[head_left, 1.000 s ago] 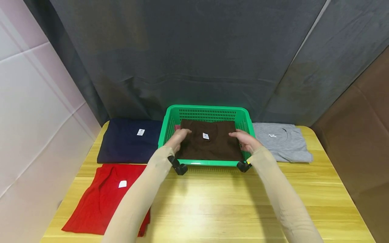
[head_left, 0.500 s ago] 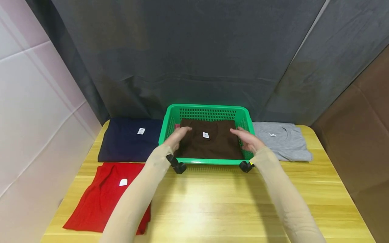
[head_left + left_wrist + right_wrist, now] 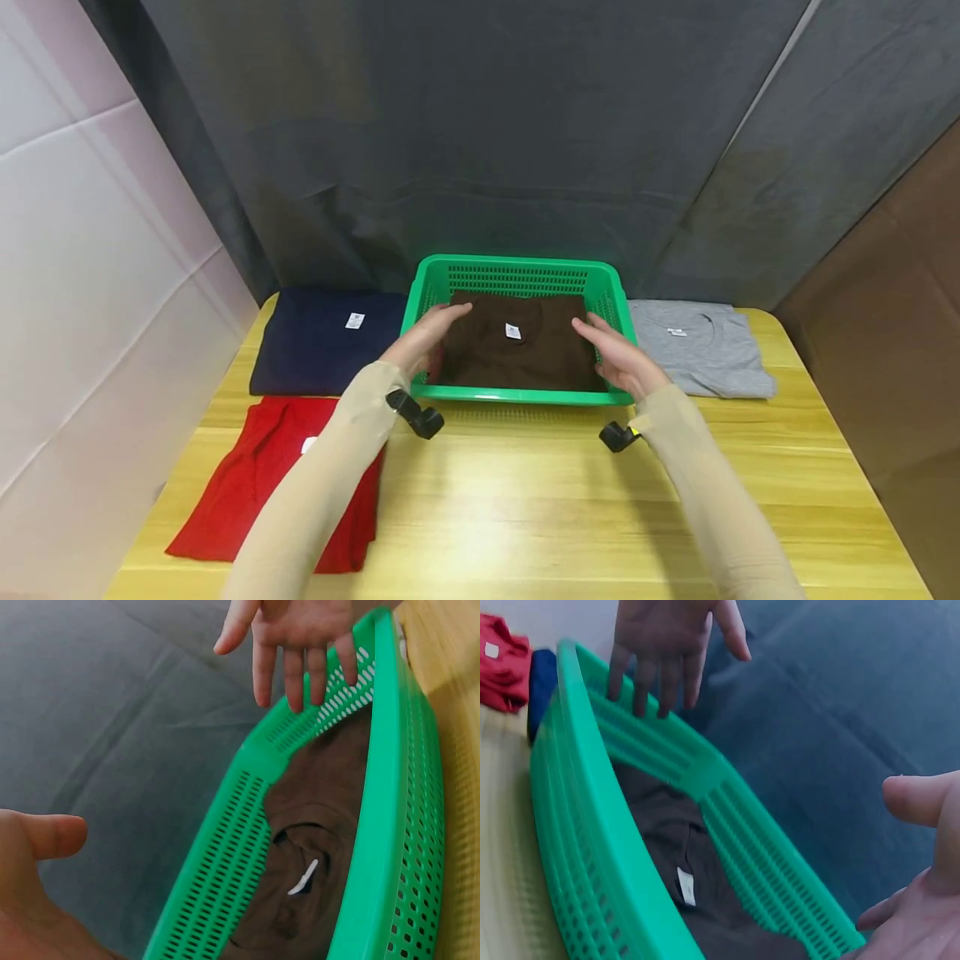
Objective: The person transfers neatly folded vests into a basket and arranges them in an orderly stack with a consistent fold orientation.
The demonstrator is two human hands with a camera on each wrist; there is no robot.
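Observation:
A folded brown shirt (image 3: pixel 517 350) with a white neck label lies flat inside a green plastic basket (image 3: pixel 525 396). My left hand (image 3: pixel 426 335) is over the basket's left side, fingers straight and thumb apart, holding nothing. Over the right side is my right hand (image 3: pixel 621 354), its fingers also extended and nothing in it. In the left wrist view, the right hand (image 3: pixel 304 645) hangs with spread fingers above the basket's far end. The right wrist view shows the left hand (image 3: pixel 667 652) likewise spread above the rim. A bit of reddish cloth by the left hand is mostly hidden.
Left of the basket lies a folded navy shirt (image 3: pixel 322 350), with a red shirt (image 3: pixel 225 508) in front of it, partly under the left arm. A folded grey shirt (image 3: pixel 697 354) lies to the right. A dark curtain (image 3: pixel 487 125) hangs behind the wooden table (image 3: pixel 495 500).
Both hands have drawn slightly outward and apart, away from the brown shirt, and the wrists have moved off the basket's front corners. The brown shirt stays in the basket. The view has shifted a little.

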